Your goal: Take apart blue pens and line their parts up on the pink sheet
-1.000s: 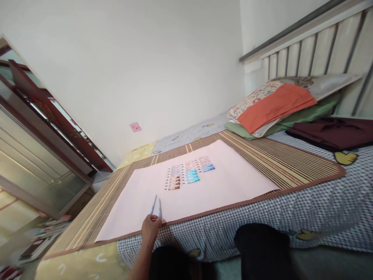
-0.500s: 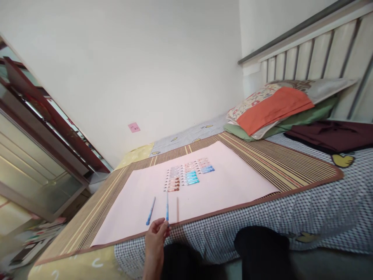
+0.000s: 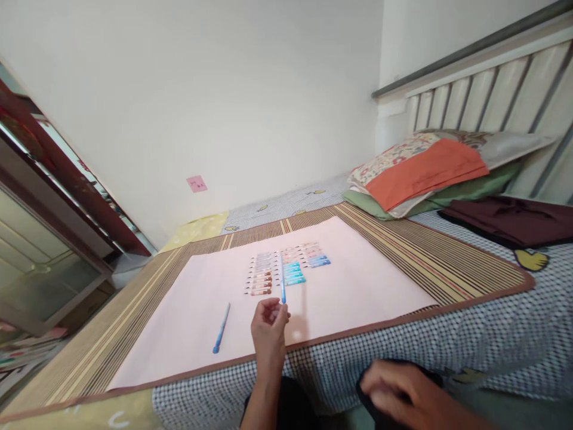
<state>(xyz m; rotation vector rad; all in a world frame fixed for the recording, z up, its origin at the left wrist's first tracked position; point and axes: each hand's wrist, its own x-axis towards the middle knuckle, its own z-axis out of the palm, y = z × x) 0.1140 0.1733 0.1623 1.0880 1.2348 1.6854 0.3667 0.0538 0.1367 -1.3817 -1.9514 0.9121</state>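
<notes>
Blue pen (image 3: 282,280) clamped upright in left hand (image 3: 268,325) fingers; right hand (image 3: 403,394) fingers blurred, cannot tell.

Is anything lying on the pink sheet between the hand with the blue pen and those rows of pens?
Nothing visible. Only bare pink sheet lies between the left hand, pinching an upright blue pen, and the rows of pens. A second blue pen lies off to the left, apart.
</notes>
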